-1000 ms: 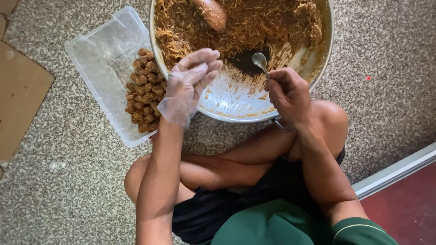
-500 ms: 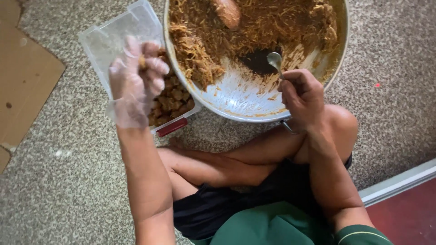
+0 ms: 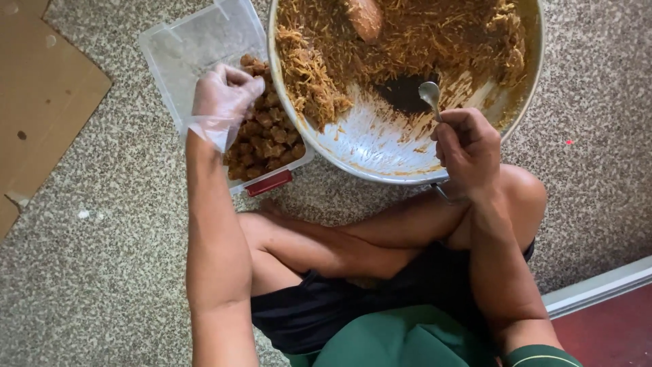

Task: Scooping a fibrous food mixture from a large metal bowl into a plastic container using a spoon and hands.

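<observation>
Clear-gloved left hand [image 3: 223, 102]: from the head view I see it curled loosely, fingertips drawn together and pointing down over the plastic tub [image 3: 190, 47]; whether it pinches a piece I cannot tell.
Brown balls [image 3: 266, 136]: they lie heaped in the tub's near right corner, directly under and just right of that hand, touching or nearly so.
Tub axis: its long side runs from far left to near right, beside the bowl's left rim.
Bare right hand [image 3: 468, 146]: I see it closed around the handle of a metal spoon [image 3: 429, 92], scoop up, over the bowl's near side.
Metal bowl [image 3: 380, 163]: shredded brown mix [image 3: 407, 41] fills the far half; the near wall is scraped.
Nearer hand: I judge the left far closer to the balls.
Cardboard [image 3: 41, 102]: flat on the speckled floor, left.
</observation>
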